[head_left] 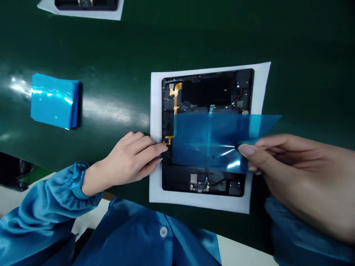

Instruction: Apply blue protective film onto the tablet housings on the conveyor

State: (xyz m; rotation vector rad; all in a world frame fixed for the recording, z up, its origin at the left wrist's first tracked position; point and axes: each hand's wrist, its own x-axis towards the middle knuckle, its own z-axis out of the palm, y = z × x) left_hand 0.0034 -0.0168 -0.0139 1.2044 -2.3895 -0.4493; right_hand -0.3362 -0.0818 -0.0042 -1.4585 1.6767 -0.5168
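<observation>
An opened black tablet (205, 88) lies on a white sheet (155, 111) on the green surface, its inner parts and an orange flex cable showing. My right hand (291, 166) pinches a translucent blue film (210, 140) by its right edge, thumb on top, and the film lies over the tablet's middle. My left hand (133, 155) rests at the tablet's left edge, its fingers stretched out together and their tips touching the frame beside the orange connector. Blue sleeves cover both arms.
A stack of blue films (54, 100) lies on the green surface (111, 55) at the left. Another tablet on a white sheet (85, 7) shows partly at the top edge. The surface's near edge runs diagonally below my hands.
</observation>
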